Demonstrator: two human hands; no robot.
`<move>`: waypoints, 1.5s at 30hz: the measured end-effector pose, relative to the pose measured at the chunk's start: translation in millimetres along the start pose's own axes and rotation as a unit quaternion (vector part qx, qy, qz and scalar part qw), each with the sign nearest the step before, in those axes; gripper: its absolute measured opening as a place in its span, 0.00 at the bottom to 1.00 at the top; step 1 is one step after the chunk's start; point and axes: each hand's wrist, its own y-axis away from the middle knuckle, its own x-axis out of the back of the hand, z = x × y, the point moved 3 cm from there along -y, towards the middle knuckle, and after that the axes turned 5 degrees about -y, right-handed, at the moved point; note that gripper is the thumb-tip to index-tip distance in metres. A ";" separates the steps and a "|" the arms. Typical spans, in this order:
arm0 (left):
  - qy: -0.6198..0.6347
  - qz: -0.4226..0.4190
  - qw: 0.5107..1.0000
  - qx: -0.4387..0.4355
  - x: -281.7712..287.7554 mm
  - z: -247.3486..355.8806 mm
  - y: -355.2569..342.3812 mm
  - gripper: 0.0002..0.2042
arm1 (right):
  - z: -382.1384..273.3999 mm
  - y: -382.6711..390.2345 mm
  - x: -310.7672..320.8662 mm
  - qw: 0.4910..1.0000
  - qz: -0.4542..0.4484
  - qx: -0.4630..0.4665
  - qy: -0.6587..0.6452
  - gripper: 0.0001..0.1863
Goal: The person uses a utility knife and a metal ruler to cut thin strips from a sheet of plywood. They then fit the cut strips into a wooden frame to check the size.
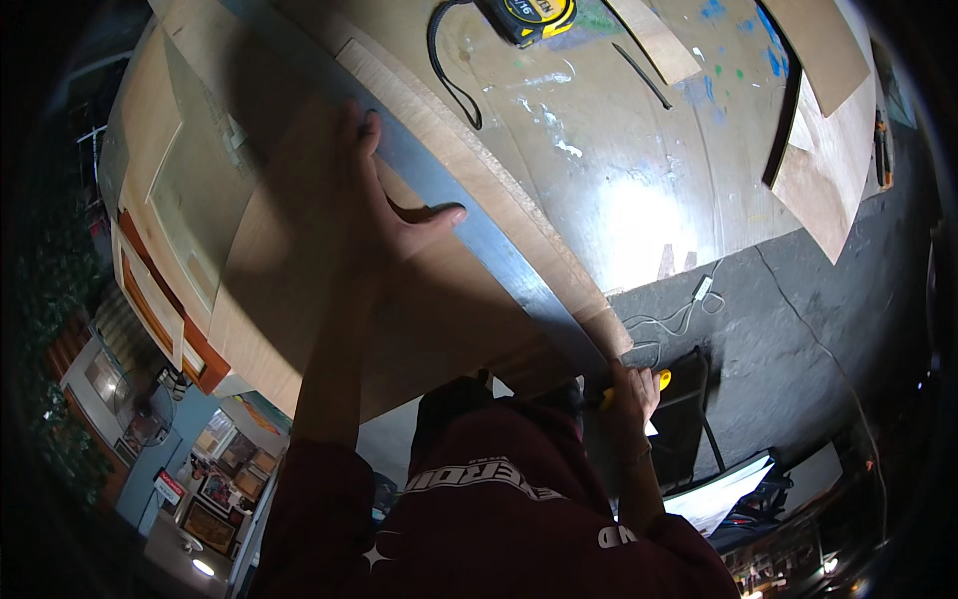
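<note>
A long metal straightedge (499,262) lies diagonally across a thin brown plywood sheet (439,319). My left hand (384,205) presses down on the straightedge with thumb and fingers spread apart. By the near right end of the straightedge, at the sheet's corner, my right hand (631,399) is closed around what looks like a yellow utility knife (664,378). Only bits of its yellow body show, and its blade is hidden. A narrow strip of plywood (559,250) shows along the straightedge's far side.
On the paint-spotted table (559,110) lie a yellow-and-black tape measure (529,18) with a black strap, a dark thin pencil-like stick (644,76) and a wood strip (659,45). Thin board offcuts (823,180) rest at the far right. A white cable (684,314) runs over the floor.
</note>
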 end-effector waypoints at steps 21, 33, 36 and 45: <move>-0.041 -0.016 0.999 0.010 2.6 2.5 -2.2 0.62 | 10.7 2.8 -6.5 1.000 0.026 0.001 0.004 0.25; -0.019 -0.020 0.999 0.026 4.7 1.6 -1.2 0.63 | 19.2 9.8 -12.5 0.998 0.051 0.031 0.024 0.22; -0.017 -0.016 0.999 0.037 6.2 5.1 -2.7 0.62 | 17.9 7.5 -12.4 0.998 0.048 0.031 -0.002 0.23; -0.027 -0.014 0.999 0.034 9.2 6.1 -5.1 0.62 | 10.6 -1.1 -10.1 0.996 0.080 0.032 0.009 0.13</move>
